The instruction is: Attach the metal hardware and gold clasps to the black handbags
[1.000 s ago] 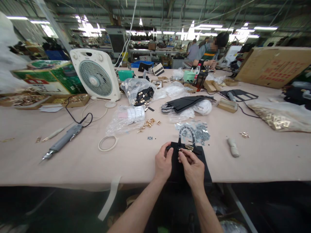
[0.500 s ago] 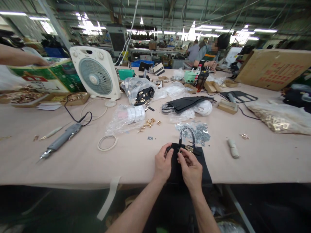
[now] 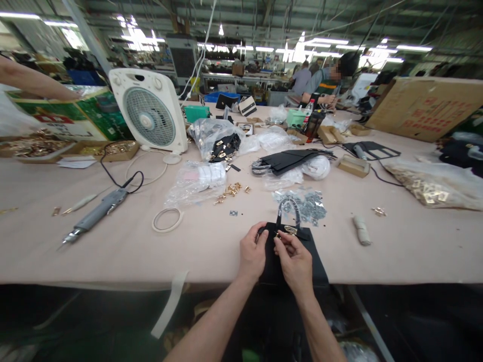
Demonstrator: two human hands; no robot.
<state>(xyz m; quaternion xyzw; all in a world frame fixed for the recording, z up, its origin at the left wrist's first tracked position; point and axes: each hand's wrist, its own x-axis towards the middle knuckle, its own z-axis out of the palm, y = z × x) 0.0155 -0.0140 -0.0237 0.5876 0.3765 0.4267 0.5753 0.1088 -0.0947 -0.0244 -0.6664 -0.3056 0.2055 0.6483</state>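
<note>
A black bag (image 3: 316, 256) with a plastic-wrapped handle (image 3: 290, 202) lies at the table's front edge. My left hand (image 3: 252, 251) grips its left upper side, thumb on top. Over the bag's upper middle, my right hand (image 3: 295, 261) pinches a small gold metal piece (image 3: 278, 235) between thumb and fingertips. Beside those fingertips, a gold clasp plate (image 3: 290, 230) sits on the black flap below the handle. Thin silver plates (image 3: 307, 205) are scattered just behind the bag.
Left are a grey electric screwdriver (image 3: 94, 216), a tape roll (image 3: 166, 220) and a fan (image 3: 149, 113). Black panels (image 3: 289, 161) and gold fittings (image 3: 232, 191) lie behind. A person's arm (image 3: 37, 80) reaches into a green box (image 3: 68, 118). Another person (image 3: 328, 83) works across the table.
My right hand has shifted slightly left with the gold piece, and the handle has tilted a little left. At the far left, the other person's arm has reached farther right.
</note>
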